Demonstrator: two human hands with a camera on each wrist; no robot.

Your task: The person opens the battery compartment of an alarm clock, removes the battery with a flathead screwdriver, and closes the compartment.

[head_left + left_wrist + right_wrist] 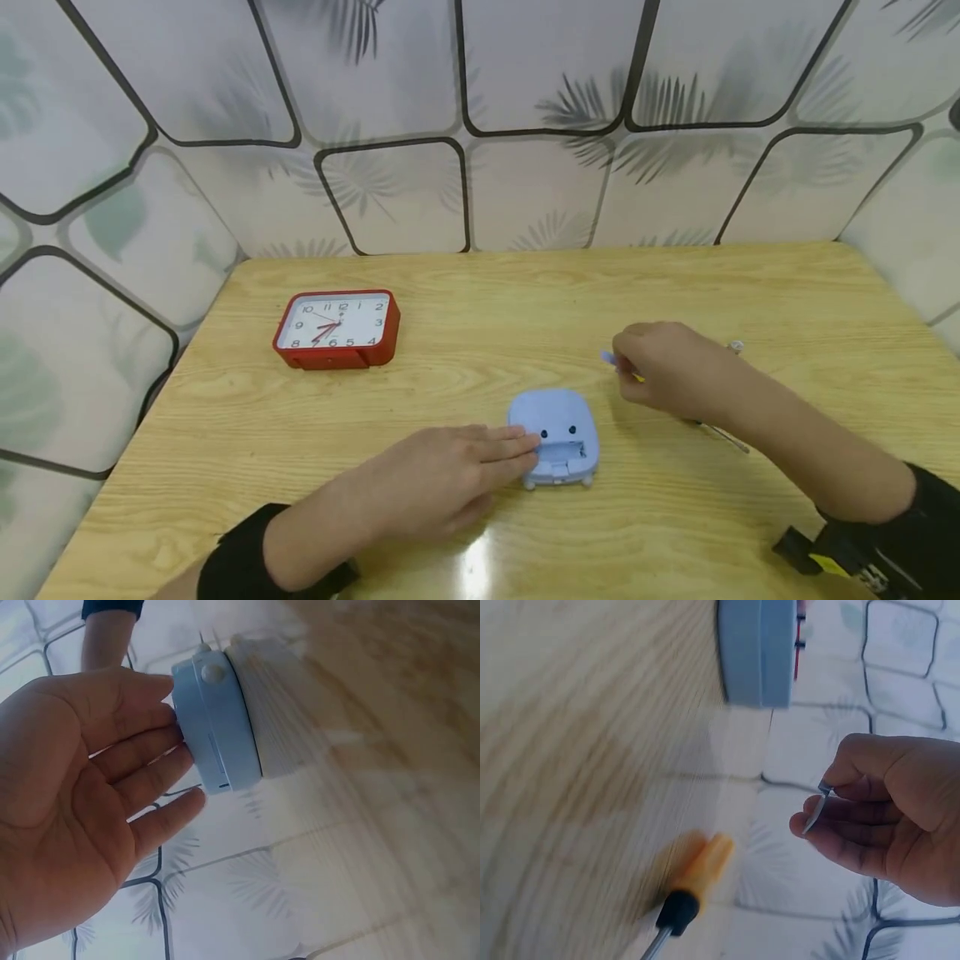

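A small light-blue clock (553, 411) lies back side up on the table, its battery compartment uncovered and two dark knobs on its back. My left hand (457, 471) rests straight fingers on the clock's left side; the left wrist view shows these fingertips against the blue casing (217, 724). To the right of the clock, my right hand (675, 367) pinches a small light-blue battery cover (815, 814) between thumb and fingers, above the table. Beneath that hand lies a screwdriver with a yellow-orange handle (701, 870), mostly hidden in the head view.
A red alarm clock (337, 329) stands at the back left of the wooden table (465, 333). Beyond the right hand lies a small shiny item (736, 346), too small to identify. Patterned panels (536, 192) close off the table's back and sides.
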